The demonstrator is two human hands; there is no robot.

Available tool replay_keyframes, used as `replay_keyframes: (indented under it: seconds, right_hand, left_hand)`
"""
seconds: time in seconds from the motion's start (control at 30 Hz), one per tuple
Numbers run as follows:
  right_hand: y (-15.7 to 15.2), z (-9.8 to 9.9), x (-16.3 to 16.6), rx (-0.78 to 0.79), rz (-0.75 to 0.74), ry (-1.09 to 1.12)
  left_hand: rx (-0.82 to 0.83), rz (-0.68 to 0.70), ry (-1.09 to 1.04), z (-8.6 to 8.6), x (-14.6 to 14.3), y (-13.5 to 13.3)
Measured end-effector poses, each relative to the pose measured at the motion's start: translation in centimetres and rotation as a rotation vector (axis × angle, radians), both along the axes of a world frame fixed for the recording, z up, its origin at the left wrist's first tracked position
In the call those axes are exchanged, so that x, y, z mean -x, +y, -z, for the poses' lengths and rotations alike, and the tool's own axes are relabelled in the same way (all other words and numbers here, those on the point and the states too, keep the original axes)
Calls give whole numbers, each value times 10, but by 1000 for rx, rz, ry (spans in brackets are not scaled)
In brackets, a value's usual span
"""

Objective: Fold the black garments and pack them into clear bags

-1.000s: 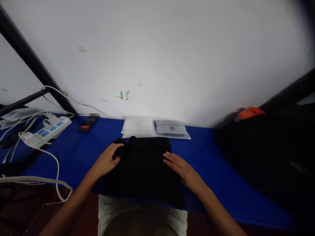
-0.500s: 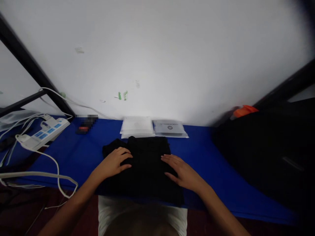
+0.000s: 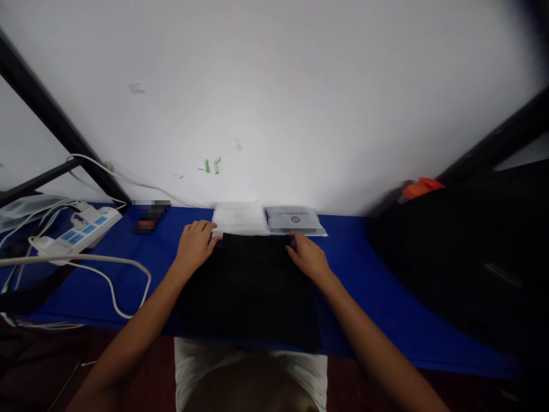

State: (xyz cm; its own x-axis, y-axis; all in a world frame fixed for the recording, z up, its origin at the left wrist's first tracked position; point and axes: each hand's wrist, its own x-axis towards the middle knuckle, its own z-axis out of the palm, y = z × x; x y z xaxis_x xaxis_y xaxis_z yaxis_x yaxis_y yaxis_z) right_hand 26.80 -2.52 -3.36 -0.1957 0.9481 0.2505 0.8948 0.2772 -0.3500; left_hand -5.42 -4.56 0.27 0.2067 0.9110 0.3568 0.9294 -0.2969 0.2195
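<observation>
garment [image 3: 253,286]: plain black
table cover [image 3: 364,286]: bright blue
power strip [image 3: 75,232]: white, blue sockets
packet [image 3: 295,220]: grey, dark print
wall [image 3: 274,103]: white, green marks

My two bare forearms without sleeves, left grip [image 3: 195,245] and right grip [image 3: 306,256] ungloved, no rings or watch visible, white shirt [image 3: 249,372] over my chest

two hands [image 3: 195,247], two plastic packets [image 3: 239,218]
</observation>
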Motion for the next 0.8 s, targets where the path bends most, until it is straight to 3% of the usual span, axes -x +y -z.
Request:
replay_keyframes:
  seconds: [0.1,0.17,0.33,0.43,0.63,0.73,0.8]
  right_hand:
    - [-18,-1,4,-126,-40,-67]
    - [-33,-3,8,-192,-147,-110]
    - [-51,1,16,-90,-371,-177]
    - [-50,8,17,-81,-385,-206]
    - [-50,13,14,-127,-392,-216]
    - [-50,13,14,-132,-386,-219]
    - [-51,12,14,-131,-388,-219]
  left_hand:
    - [94,186,-94,1,29,-16]
    - [219,256,-133,4,52,-26]
    - [331,269,-162,13,80,-26]
    - [253,241,-171,18,71,-14]
    - [0,-246,119,17,35,-3]
    - [-161,-253,144,13,21,-15]
    - [-159,-99,116,13,14,-27]
